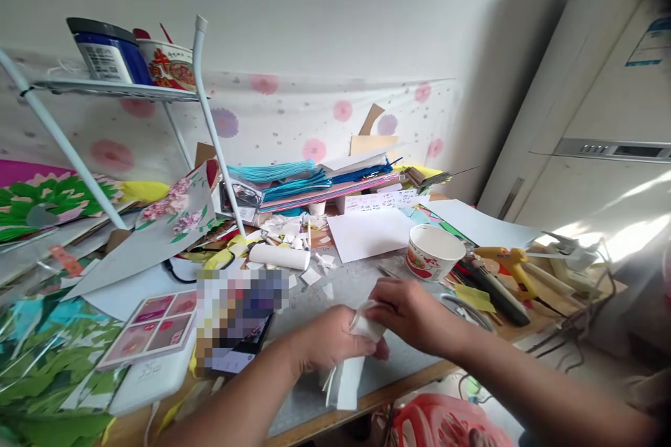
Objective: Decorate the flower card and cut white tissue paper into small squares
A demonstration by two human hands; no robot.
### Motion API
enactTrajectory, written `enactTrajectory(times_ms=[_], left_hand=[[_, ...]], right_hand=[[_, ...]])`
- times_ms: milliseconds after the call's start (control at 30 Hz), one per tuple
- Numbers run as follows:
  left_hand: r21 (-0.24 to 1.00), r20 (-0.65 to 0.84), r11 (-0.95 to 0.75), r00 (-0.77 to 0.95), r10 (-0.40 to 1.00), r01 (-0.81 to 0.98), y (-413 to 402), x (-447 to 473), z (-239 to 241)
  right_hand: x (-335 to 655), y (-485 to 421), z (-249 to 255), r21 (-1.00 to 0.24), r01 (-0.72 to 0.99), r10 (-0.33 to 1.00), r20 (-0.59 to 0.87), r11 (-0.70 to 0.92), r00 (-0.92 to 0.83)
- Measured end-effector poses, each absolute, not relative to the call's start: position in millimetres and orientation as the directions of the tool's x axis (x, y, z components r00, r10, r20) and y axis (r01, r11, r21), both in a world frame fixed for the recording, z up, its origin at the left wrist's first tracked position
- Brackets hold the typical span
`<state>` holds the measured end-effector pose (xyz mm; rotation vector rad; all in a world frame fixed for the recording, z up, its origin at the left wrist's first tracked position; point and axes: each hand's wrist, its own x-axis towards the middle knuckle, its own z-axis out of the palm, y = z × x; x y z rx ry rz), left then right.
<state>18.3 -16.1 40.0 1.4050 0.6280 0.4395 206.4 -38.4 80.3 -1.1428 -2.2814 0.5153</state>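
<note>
Both hands are together over the front of the grey work mat (298,328). Rolled white paper (365,325) sits between them, and its loose strips hang down past the mat's front edge. My left hand (335,336) is closed around the roll from the left. From above and the right, the fingers of my right hand (406,309) are bent over the roll's upper end and pinch it. The fingers partly cover the roll, so its inside is hidden. Just behind the hands stands a white paper bowl (436,251) with a red print.
Right of the bowl lies a yellow hot glue gun (506,265) with a cord. White paper scraps and a white tube (279,256) lie behind the hands. A phone (241,342), partly blurred out, is at left. A red plastic basket (445,422) stands below the table edge.
</note>
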Motion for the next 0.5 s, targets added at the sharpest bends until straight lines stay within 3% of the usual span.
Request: enactTrajectory(times_ms=[133, 233, 400, 500], left_hand=[[0.99, -0.12, 0.138, 0.668, 0.734, 0.026, -14, 23, 37], [0.983, -0.115, 0.176, 0.577, 0.808, -0.05, -7, 21, 38], [0.973, -0.101, 0.184, 0.465, 0.88, -0.137, 4, 12, 38], [0.966, -0.105, 0.194, 0.422, 0.901, -0.174, 8, 9, 36]], right_hand=[[266, -39, 92, -0.327, 0.768, 0.82, 0.383, 0.551, -0.425], [325, -17, 84, -0.163, 0.967, 0.908, 0.402, 0.195, -0.115], [367, 9, 50, -0.15, 0.978, 0.926, 0.369, 0.145, -0.081], [354, 3, 46, -0.17, 0.975, 0.89, 0.453, 0.145, -0.053]])
